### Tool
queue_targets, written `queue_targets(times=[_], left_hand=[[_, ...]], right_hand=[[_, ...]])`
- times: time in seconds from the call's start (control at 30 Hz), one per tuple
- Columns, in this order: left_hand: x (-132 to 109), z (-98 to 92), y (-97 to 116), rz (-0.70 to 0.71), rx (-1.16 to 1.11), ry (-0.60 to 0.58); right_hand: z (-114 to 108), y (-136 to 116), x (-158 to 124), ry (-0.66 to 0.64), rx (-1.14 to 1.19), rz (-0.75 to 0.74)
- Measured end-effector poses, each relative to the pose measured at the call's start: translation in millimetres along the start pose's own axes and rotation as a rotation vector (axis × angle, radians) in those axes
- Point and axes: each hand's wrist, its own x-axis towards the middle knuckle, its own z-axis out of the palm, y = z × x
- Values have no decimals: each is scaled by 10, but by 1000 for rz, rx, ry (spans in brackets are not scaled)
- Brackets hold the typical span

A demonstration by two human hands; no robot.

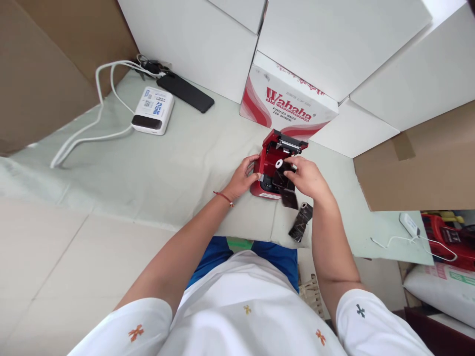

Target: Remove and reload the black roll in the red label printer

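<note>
A small red printer (267, 174) stands on the pale cloth-covered table (166, 173) with its lid (285, 142) swung open. My left hand (243, 179) grips the printer's left side, fingers curled around it. My right hand (308, 178) is closed on a white paper roll (279, 164) sitting in the open compartment. A dark strip hangs from the printer's front by my right hand. A crumpled dark wrapper (300, 222) lies on the table just below my right wrist.
A white device (153, 110) with a white cable (92, 129) and a black phone (185, 92) lie at the back left. A red-and-white Wahaha carton (285, 101) and white boxes (334, 39) stand behind the printer. Brown cardboard (419, 158) is at right.
</note>
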Motion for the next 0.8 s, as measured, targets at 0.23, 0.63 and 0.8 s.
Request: queue_targets(times=[0.23,0.63,0.8], left_hand=[[5,8,0,22,-25,-3],[-9,-11,9,13,-17,-14],[-13,-20,10,9,3,-22]], right_hand=[[155,-305,348,-180,-345,96],[215,-175,186,130,138,-182],[98,44,204,593,0,-217]])
